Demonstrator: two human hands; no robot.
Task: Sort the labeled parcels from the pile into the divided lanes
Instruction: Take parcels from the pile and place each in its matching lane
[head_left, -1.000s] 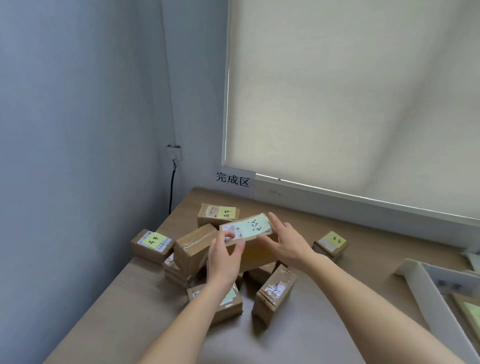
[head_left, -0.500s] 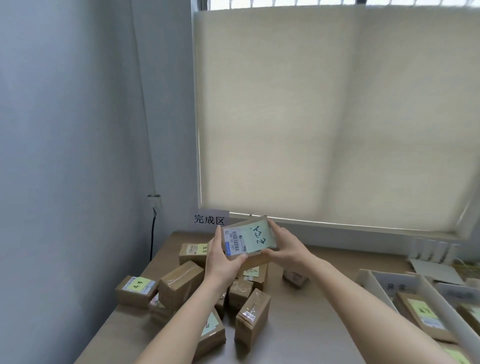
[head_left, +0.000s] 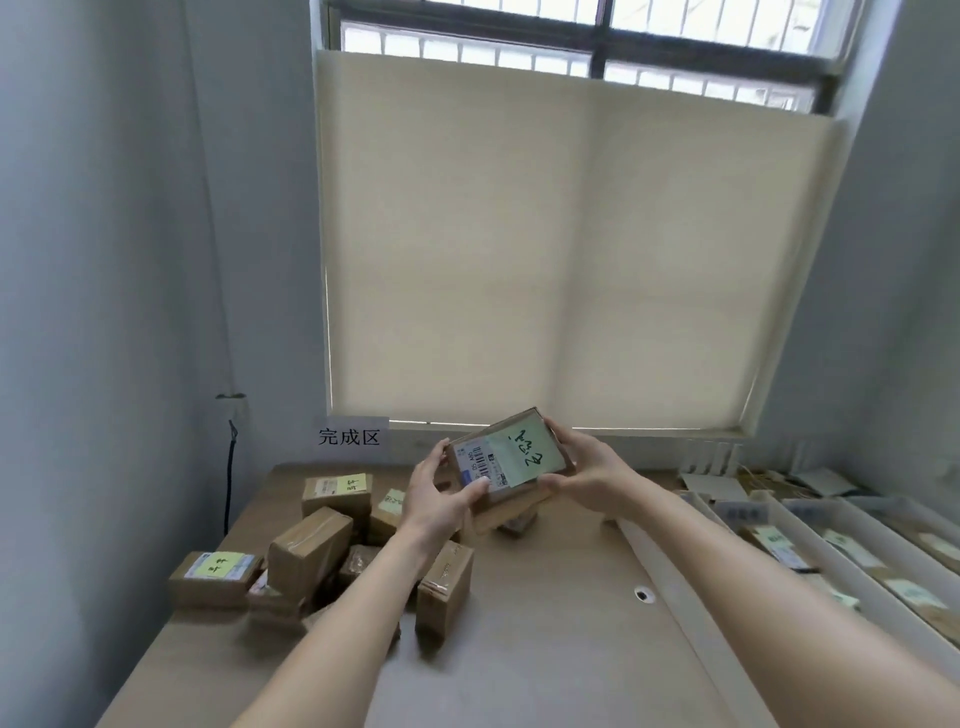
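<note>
I hold a brown cardboard parcel (head_left: 511, 460) up above the table, its face with a green handwritten note and a barcode label turned toward me. My left hand (head_left: 434, 499) grips its left end, thumb on the label. My right hand (head_left: 589, 475) grips its right end. Below and to the left lies the pile of parcels (head_left: 311, 556), several with yellow-green notes. The divided lanes (head_left: 810, 540), white walls with parcels lying in them, run along the right side of the table.
A wooden table (head_left: 545, 639) with a small cable hole (head_left: 643, 594). A white sign with black characters (head_left: 349, 436) stands at the back wall. A cable (head_left: 228, 467) hangs down the left wall. A blind covers the window behind.
Both hands have lifted the parcel out of the pile and turned its labelled face toward me. The camera has tilted up and swung right, bringing the lanes into view.
</note>
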